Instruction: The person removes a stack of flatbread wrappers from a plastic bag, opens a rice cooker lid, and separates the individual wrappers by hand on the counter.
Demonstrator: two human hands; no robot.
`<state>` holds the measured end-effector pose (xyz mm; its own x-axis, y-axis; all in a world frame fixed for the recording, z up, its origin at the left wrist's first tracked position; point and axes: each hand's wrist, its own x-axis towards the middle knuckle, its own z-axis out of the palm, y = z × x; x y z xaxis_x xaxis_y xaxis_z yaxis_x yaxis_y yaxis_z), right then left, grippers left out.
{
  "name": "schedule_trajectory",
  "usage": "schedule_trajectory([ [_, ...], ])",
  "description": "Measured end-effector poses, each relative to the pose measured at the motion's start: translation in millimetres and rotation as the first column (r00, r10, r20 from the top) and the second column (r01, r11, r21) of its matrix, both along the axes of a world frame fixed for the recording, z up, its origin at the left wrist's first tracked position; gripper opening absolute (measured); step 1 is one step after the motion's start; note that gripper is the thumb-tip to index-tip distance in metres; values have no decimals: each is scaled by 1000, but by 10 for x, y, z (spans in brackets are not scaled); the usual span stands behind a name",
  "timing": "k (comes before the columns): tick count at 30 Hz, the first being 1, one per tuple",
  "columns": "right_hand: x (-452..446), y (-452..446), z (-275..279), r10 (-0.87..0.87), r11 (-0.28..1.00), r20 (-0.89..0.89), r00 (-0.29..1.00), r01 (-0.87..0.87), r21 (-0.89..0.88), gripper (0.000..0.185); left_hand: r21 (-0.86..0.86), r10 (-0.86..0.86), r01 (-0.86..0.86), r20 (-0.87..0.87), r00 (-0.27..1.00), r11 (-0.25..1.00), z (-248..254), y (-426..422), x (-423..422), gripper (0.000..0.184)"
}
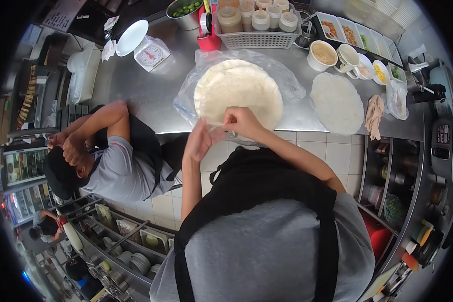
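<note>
A stack of thin, pale round flatbread sheets lies on a clear plastic bag on the steel counter. Over the stack's near edge is my right hand, its fingers closed in a pinch. Whatever is in that pinch is too small to make out. Just left of it, my left hand is held up at the counter's edge, slightly blurred, with its fingers stretched toward the right hand. Something thin and pale shows between the two hands. To the right, a single round sheet lies flat, overhanging the front edge.
A co-worker leans close on my left. Along the back stand a dial scale, a grey basket of bottles and a white tub. A cloth hangs over the front edge at right.
</note>
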<state>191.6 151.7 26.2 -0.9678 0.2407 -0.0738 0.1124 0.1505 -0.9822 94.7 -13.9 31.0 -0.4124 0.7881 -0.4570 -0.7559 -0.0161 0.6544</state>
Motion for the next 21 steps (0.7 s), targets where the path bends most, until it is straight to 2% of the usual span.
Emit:
schedule_trajectory([
  [3,-92,122,-301,150,948,34,988,-134,-290,8,-15,115,-117,-96,989,993,24,-4,220,54],
  [6,-66,262,-231,278,890,55,959,-236,-391,7,-71,104,-115,-143,984,991,-47,17,176,58],
  [12,-63,351,-197,329,872,89,940,-266,-410,8,-158,66,-135,-379,923,978,-15,112,237,63],
  [15,-52,362,-235,346,857,71,936,-284,-430,9,-256,30,-162,-453,891,953,11,180,264,65],
  [18,4,369,-151,298,838,69,952,-226,-497,11,-230,35,-157,-460,887,960,60,178,262,65],
  [21,45,382,-123,266,846,61,962,-203,-493,11,-237,28,-159,-478,878,958,38,189,259,63],
])
